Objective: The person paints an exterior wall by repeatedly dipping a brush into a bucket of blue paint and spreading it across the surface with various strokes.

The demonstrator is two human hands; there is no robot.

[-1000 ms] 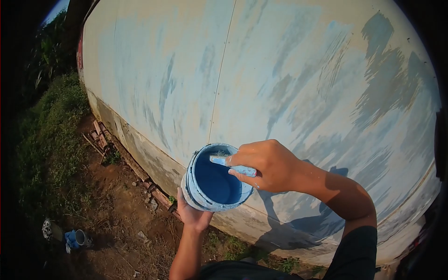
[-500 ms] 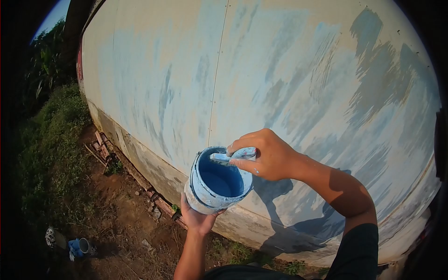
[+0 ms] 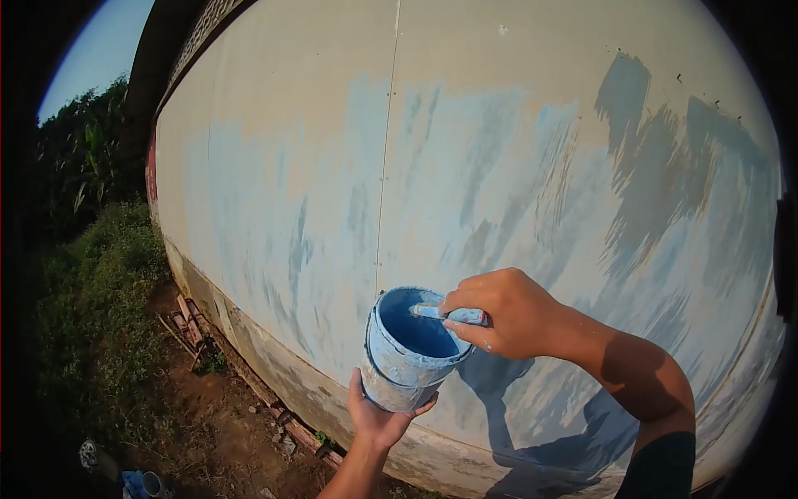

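beside a patchily blue-coated wall (image 3: 307,91), a person's right hand (image 3: 503,314) clamps a paint-smeared brush (image 3: 467,316) inside the mouth of a tilted, blue-streaked bucket (image 3: 405,373) gripped from below by the left hand (image 3: 381,424), apparently loading paint (image 3: 420,339), the next move calling for a steady, drip-free lift.

L hand (image 3: 382,422) part-hidden behind bkt (image 3: 406,370)

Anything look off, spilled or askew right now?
Mainly the wall: its blue paint is uneven, with a ragged, darker patch at upper right. The bucket looks tilted in the left hand, its outside smeared. No spill is visible.
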